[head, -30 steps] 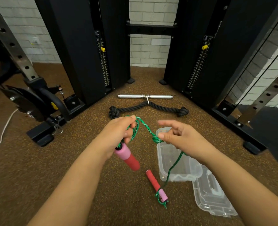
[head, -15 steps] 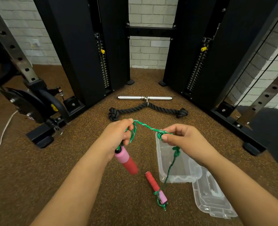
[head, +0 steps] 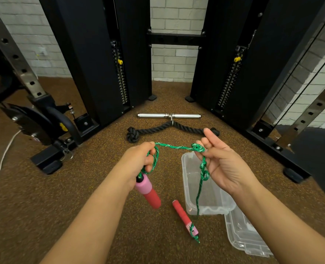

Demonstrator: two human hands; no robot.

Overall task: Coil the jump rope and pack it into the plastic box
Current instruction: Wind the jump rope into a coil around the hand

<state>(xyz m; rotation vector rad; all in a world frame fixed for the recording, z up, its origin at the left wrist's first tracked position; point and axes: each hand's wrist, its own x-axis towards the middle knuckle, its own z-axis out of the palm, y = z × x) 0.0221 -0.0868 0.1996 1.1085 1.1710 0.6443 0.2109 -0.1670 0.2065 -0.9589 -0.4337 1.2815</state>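
A green jump rope [head: 175, 147] stretches taut between my two hands. My left hand [head: 140, 161] grips loops of the rope together with one pink-and-red handle [head: 148, 193], which hangs down from the fist. My right hand [head: 219, 161] pinches a kinked part of the rope between thumb and fingers, above the clear plastic box [head: 188, 185]. From there the rope drops past the box's front to the second handle [head: 184, 219], which lies on the floor left of the box. The box stands open on the floor with nothing visible inside.
The box's clear lid [head: 245, 235] lies on the floor at the box's near right corner. A black knotted rope attachment [head: 158, 129] and a metal bar [head: 169, 116] lie further ahead. Black machine columns [head: 93, 60] stand left and right, and a white cable [head: 3, 157] runs at far left.
My right hand has moved right and upward, away from my left hand, pulling the rope section between them longer and straighter. The left hand stays put with the handle.
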